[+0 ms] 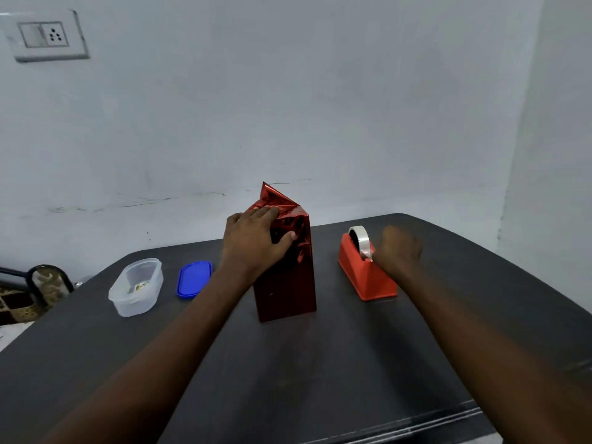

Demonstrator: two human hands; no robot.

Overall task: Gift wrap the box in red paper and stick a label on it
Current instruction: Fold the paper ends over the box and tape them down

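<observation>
Near the middle of the frame, the box [286, 267] stood upright on the dark bench [320, 363], already covered in shiny red paper [290, 293]; the paper at its top was crumpled and folded over, with one pointed flap [270, 195] sticking up; the left hand [256, 240] pressed flat against the upper part of the box, fingers stretched over the folded top and the thumb laid on the near face. Right of the box, apart from it, sat an orange tape dispenser [365, 277] carrying a roll of clear tape [361, 240]; the right hand [398, 249] was at the dispenser's near end, just beside the tape, blurred; its fingers looked curled, but whether they pinched the tape end could not be told. Left of the box lay a blue lid [194, 279] flat on the bench; further left stood a clear plastic container [136, 286] with something small inside it. At upper left of the frame, a switch and socket plate [46, 36] was set in the pale wall [320, 107]; at the left edge, a patterned chair back [48, 283] showed beyond the bench.
</observation>
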